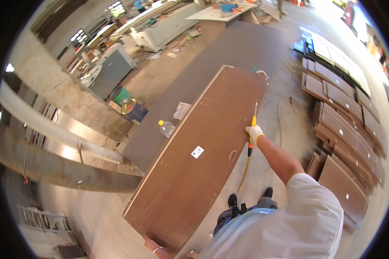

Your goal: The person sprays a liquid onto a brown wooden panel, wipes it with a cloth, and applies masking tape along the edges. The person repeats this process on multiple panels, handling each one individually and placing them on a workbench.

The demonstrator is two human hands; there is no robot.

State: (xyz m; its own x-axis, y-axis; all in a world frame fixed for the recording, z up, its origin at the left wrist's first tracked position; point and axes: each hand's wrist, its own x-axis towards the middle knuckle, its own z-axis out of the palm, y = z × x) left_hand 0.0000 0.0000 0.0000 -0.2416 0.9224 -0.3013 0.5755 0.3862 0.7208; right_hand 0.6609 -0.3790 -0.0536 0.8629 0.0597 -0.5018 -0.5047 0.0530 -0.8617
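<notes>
A long brown board (pixel 194 129) with a small white label (pixel 197 152) on its face lies at a slant in front of me. At its near end, my left hand (pixel 153 246) grips the edge, a bracelet at the wrist; part of its fingers is hidden. My right hand (pixel 254 132), in a white glove, is closed around a yellow air blow gun (pixel 253 122) beside the board's right edge. The gun's thin nozzle points away from me, and a yellow hose (pixel 245 175) hangs from its orange and black coupling.
Under the board is a large dark panel surface (pixel 242 47), with a clear bottle (pixel 167 128) and crumpled plastic (pixel 182 110) on it. Stacks of brown panels (pixel 341 125) lie on the floor at right. A metal beam (pixel 73 170) and a bucket (pixel 120 95) are at left.
</notes>
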